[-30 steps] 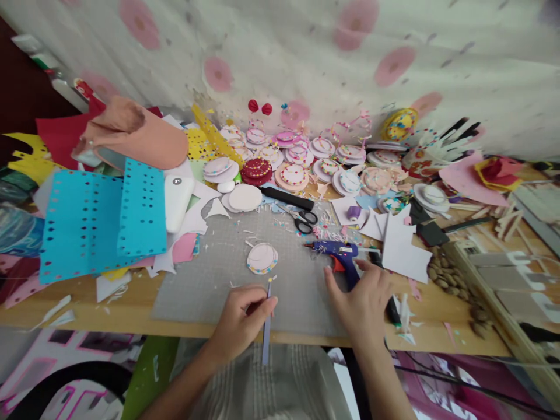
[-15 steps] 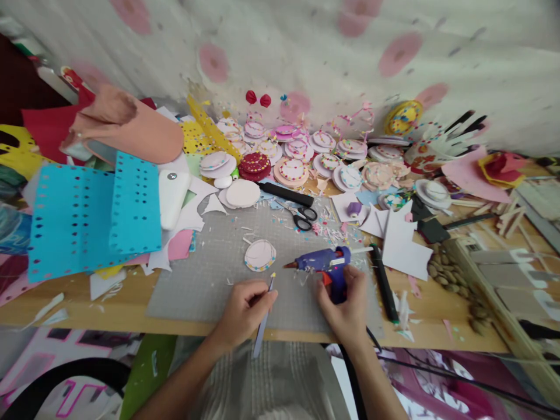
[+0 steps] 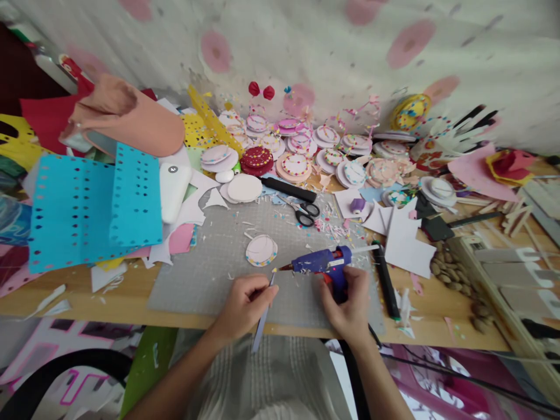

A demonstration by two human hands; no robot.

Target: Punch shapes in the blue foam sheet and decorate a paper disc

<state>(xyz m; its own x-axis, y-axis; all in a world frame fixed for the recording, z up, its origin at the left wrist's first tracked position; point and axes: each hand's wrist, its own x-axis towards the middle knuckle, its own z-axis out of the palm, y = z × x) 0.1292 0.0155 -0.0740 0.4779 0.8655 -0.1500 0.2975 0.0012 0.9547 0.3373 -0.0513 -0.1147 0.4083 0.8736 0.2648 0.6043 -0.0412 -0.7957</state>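
Observation:
My left hand (image 3: 245, 303) pinches a pair of tweezers (image 3: 261, 324), its fingers closed around the shaft. At the tip of the tweezers sits a tiny yellowish piece (image 3: 274, 270). Wrapped around the handle of a blue hot glue gun (image 3: 317, 261) is my right hand (image 3: 347, 300), close to its red trigger. The gun's nozzle points left and appears to touch the tiny piece, or nearly so. Just beyond the tweezers, a white disc (image 3: 261, 249) with small coloured dots along its lower edge lies flat on the grey cutting mat (image 3: 196, 280).
Black-handled scissors (image 3: 307, 213) and a black stick-like tool (image 3: 289, 189) lie behind the disc. Several decorated miniature hats (image 3: 297, 167) crowd the back. Blue dotted sheets (image 3: 87, 216) stand at left; a dark green-ended pen (image 3: 385, 283) and a wooden box (image 3: 485, 315) are at right.
The glue gun has moved slightly left, bringing its nozzle to the tiny piece on the tweezers. My left hand has stayed almost in place. The view has shifted a little.

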